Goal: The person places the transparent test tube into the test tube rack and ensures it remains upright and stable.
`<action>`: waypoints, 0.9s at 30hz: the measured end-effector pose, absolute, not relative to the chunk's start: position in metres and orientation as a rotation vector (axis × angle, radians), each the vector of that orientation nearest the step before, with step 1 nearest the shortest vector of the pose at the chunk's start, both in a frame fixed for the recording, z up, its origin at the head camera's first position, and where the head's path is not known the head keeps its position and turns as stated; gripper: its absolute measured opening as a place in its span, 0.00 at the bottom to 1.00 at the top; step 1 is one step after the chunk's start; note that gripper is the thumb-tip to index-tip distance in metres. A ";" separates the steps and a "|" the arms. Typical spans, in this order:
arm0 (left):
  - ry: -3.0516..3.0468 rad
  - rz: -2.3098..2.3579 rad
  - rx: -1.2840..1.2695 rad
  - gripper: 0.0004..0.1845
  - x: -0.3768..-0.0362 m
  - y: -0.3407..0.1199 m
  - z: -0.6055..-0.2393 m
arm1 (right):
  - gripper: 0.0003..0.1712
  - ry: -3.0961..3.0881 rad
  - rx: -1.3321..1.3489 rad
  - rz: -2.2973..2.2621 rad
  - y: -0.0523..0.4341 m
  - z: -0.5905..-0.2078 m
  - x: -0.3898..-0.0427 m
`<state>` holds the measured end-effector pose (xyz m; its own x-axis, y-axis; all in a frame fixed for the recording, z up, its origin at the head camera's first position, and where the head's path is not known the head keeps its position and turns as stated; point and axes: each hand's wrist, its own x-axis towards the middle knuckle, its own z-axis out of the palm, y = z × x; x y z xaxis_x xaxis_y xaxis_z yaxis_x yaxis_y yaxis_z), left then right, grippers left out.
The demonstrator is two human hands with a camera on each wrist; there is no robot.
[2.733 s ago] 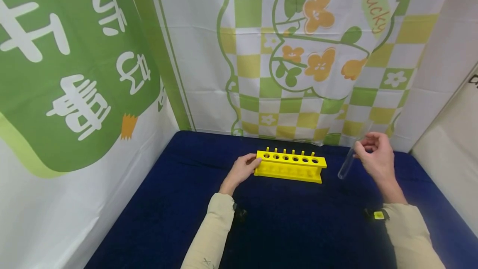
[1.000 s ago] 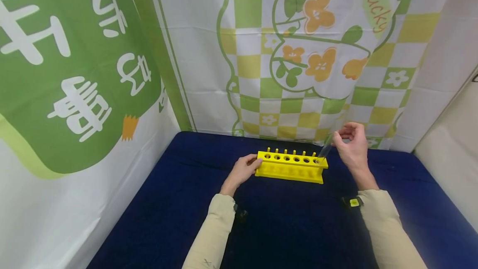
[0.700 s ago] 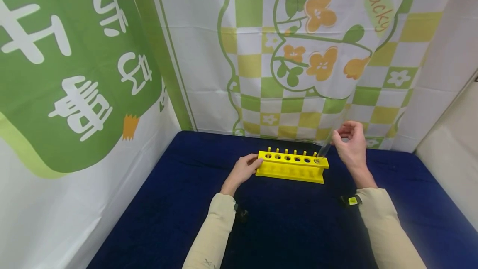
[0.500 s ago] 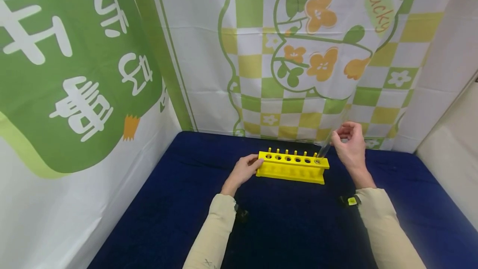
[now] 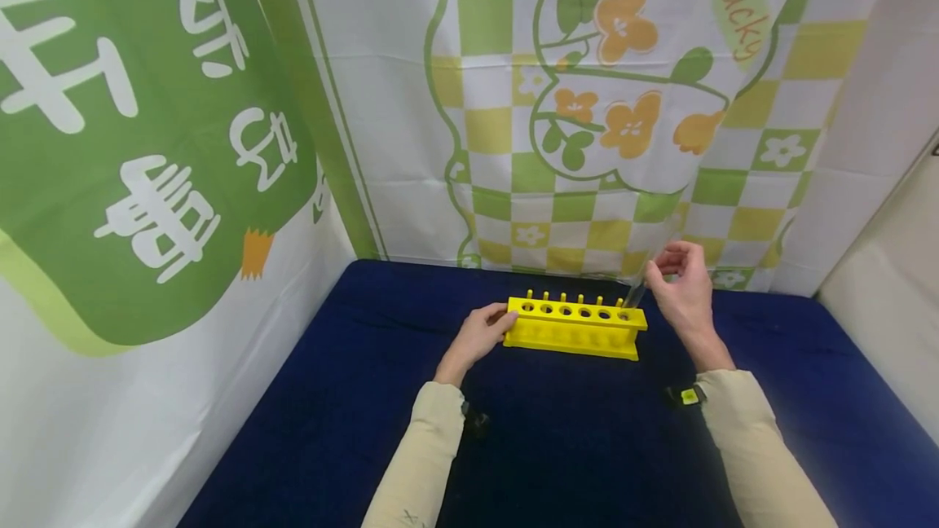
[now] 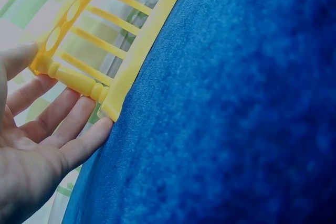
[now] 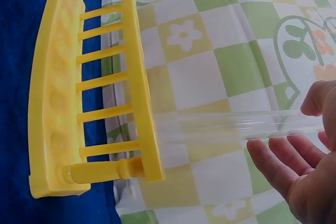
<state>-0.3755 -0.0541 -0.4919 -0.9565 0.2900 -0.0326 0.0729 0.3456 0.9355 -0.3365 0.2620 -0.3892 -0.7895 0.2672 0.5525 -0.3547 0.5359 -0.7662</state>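
A yellow test tube rack point(image 5: 575, 319) stands at the back of the table. It has a row of holes along its top and a row of upright pegs behind. At its left end my left hand point(image 5: 477, 336) grips it, thumb on the top plate and fingers against the end post point(image 6: 76, 81). My right hand point(image 5: 685, 292) pinches a clear glass test tube point(image 5: 637, 296) between thumb and fingers. The tube leans to the right, its lower end at the rightmost hole. In the right wrist view the tube point(image 7: 220, 126) meets the rack's top plate; how deep it sits is unclear.
Dark blue cloth point(image 5: 572, 446) covers the table. Close behind the rack hangs a green, yellow and white patterned curtain point(image 5: 513, 169). A green and white curtain point(image 5: 242, 332) borders the left side, and a pale wall point(image 5: 891, 292) the right.
From right of the rack, my right hand has carried the test tube left to the rightmost hole. Lately it has shifted only slightly. My left hand keeps its hold on the rack.
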 end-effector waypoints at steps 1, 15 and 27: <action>2.413 1.662 0.331 0.32 -0.376 -0.054 -0.492 | 0.22 -2.140 0.070 1.256 0.262 -0.390 -0.336; 2.423 1.660 0.344 0.31 -0.375 -0.053 -0.492 | 0.21 -2.155 0.069 1.166 0.258 -0.399 -0.336; 2.420 1.668 0.330 0.32 -0.373 -0.054 -0.491 | 0.21 -2.200 0.063 1.139 0.254 -0.402 -0.332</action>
<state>-0.3733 -0.0543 -0.4911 -0.9584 0.2843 -0.0250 0.0778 0.3445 0.9355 -0.3320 0.2535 -0.4022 -0.7869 0.2424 0.5675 -0.3234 0.6212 -0.7138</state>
